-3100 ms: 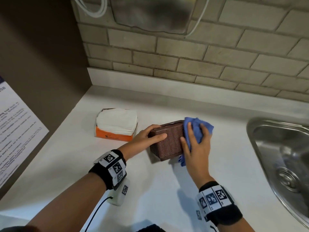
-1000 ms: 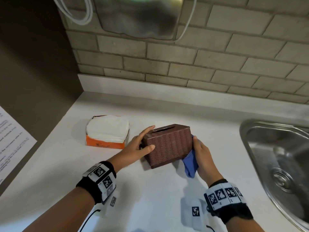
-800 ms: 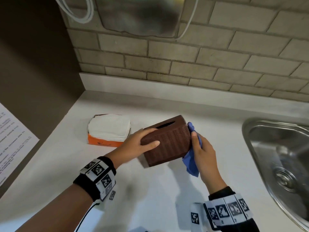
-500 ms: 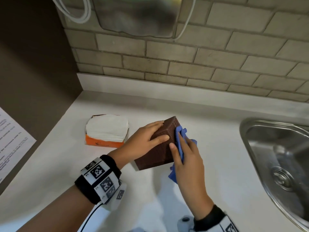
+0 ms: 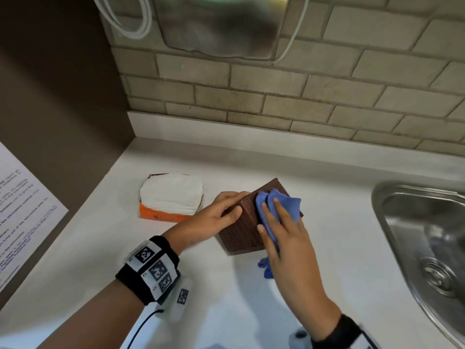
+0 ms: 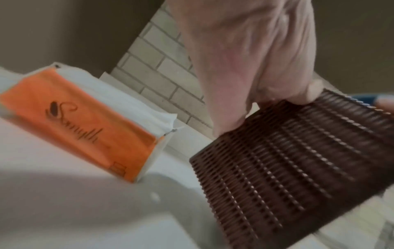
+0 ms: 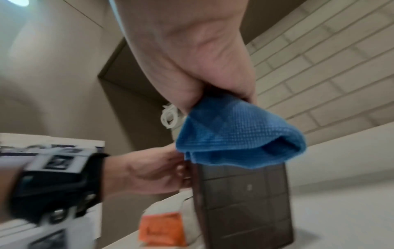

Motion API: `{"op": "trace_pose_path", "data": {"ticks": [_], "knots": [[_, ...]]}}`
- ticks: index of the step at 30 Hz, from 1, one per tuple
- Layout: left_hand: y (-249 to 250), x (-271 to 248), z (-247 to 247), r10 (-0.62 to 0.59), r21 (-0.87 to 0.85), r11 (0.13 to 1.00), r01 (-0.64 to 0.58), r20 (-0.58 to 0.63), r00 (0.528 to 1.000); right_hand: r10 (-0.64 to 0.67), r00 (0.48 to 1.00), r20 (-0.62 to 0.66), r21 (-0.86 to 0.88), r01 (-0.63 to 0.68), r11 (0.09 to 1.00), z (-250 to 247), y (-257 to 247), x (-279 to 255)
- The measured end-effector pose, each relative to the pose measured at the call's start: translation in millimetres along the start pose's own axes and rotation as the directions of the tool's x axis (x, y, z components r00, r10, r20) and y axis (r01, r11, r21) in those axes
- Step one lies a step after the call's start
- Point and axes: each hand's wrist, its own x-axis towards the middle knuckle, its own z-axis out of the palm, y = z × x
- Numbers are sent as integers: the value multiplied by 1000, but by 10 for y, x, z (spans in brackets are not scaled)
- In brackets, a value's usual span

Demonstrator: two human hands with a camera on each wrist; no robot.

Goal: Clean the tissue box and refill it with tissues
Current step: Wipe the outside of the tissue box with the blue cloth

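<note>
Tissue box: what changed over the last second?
The left hand tipped the tissue box from upright onto a side, and the right hand brought the blue cloth from its right end onto the upturned face. The tissue pack stayed put.

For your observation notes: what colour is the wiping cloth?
Blue; the cloth shows best in the right wrist view.

brown woven box (image 5: 241,230) is tipped on the counter; open orange tissue pack (image 5: 171,200) lies left, apart.
</note>
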Motion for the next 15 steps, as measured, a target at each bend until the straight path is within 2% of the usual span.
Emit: {"op": "trace_pose_path", "data": {"ticks": [2, 4, 7, 9, 12, 14, 15], "knots": [[-17, 55, 39, -6, -37, 999, 3, -64, 998, -37, 999, 7, -125, 37, 991, 137, -37, -69], [-4, 109, 127, -9, -119, 993, -10, -157, 988, 18, 999, -29, -207, -23, 978, 223, -33, -62], [-6, 143, 244, 43, -31, 998, -56, -320, 946, 4, 998, -65, -262, -21, 965, 219, -22, -3], [-12, 138, 254, 61, -33, 997, -76, -330, 942, -4, 1000, -30, -268, -4, 963, 150, 112, 109], [14, 139, 185, 31, -57, 997, -51, -309, 951, 83, 993, -79, -178, -96, 979, 26, 430, 368], [35, 171, 139, 14, -72, 997, -38, -306, 952, 117, 991, -64, -127, -124, 984, 1, 459, 428], [39, 196, 127, 2, -78, 997, -28, -311, 950, 123, 991, -55, -156, -130, 979, 27, 397, 402]]}}
